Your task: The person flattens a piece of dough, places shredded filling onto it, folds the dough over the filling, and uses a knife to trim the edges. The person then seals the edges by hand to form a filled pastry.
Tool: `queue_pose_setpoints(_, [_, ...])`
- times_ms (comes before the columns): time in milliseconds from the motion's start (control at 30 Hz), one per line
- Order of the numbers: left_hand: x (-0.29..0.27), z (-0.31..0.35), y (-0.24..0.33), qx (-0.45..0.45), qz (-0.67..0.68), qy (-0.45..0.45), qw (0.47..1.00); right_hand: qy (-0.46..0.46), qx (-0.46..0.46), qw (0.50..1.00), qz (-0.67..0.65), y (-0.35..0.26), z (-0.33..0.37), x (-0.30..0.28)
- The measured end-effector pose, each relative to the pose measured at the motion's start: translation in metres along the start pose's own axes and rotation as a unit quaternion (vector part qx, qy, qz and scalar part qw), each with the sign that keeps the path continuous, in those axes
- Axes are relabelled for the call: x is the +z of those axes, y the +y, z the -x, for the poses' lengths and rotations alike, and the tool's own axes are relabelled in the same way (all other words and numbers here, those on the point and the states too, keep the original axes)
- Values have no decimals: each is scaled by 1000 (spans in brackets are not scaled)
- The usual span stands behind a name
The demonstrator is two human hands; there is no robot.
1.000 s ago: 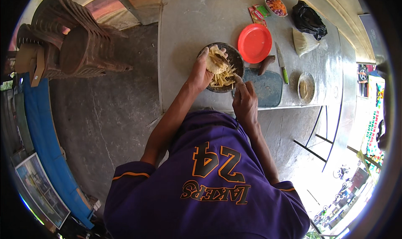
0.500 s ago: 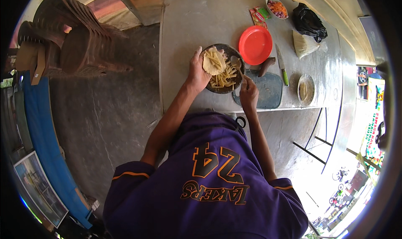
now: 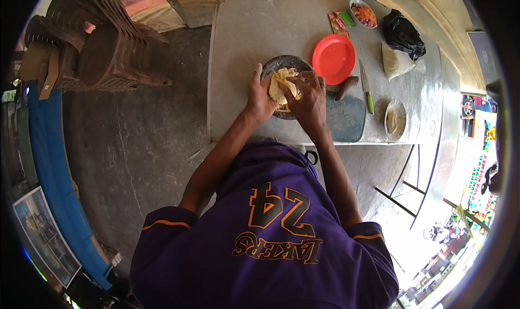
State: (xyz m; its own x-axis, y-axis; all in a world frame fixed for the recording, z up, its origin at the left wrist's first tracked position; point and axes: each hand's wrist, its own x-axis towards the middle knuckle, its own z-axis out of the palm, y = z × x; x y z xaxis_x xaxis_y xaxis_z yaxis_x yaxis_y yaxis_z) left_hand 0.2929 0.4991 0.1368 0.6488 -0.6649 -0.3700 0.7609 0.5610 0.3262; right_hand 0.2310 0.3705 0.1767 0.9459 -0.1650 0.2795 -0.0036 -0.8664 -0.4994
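A round pale dough wrapper (image 3: 280, 86) rests in my left hand (image 3: 261, 102), whose fingers and thumb cup it from the left side. Over it bends my right hand (image 3: 311, 104), with its fingertips on the wrapper's right edge, which looks partly folded up. Both hands are above a dark, round stone bowl (image 3: 283, 61) that holds pale yellow strips; my right hand covers much of it. The spoon does not show.
Beside the bowl lie a dark cutting board (image 3: 346, 119), a brown pestle-like piece (image 3: 347, 87) and a green-handled knife (image 3: 367, 88). Farther off are a red plate (image 3: 333, 59), a bowl of chopped vegetables (image 3: 363, 14) and a black plastic bag (image 3: 403, 34). A small bowl (image 3: 395, 119) stands right.
My right hand has left the spoon and moved left and up onto the wrapper. The wrapper, flatter and open with strips on it before, now has its edge raised.
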Motion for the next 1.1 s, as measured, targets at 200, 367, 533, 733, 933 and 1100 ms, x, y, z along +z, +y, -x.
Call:
queue_pose_setpoints(200, [3, 4, -1, 5, -14, 9, 1000, -12, -3, 1000, 19, -6, -10, 9])
queue_pose_setpoints(367, [4, 3, -1, 3, -2, -9, 1000, -10, 28, 1000, 4, -7, -14, 11])
queue_pose_setpoints(533, [-2, 0, 3, 13, 19, -13, 1000, 10, 45, 998, -44, -11, -17, -2])
queue_pose_setpoints(733, [-12, -3, 8, 10, 79, -24, 997, -18, 30, 999, 36, -22, -8, -5])
queue_pose_setpoints(933, [-11, -1, 14, 4, 82, -41, 996, 21, 21, 999, -16, -15, -4, 1])
queue_pose_setpoints(1100, [-8, 4, 17, 6, 82, -29, 996, -1, 60, 998, -35, -7, 2, -1])
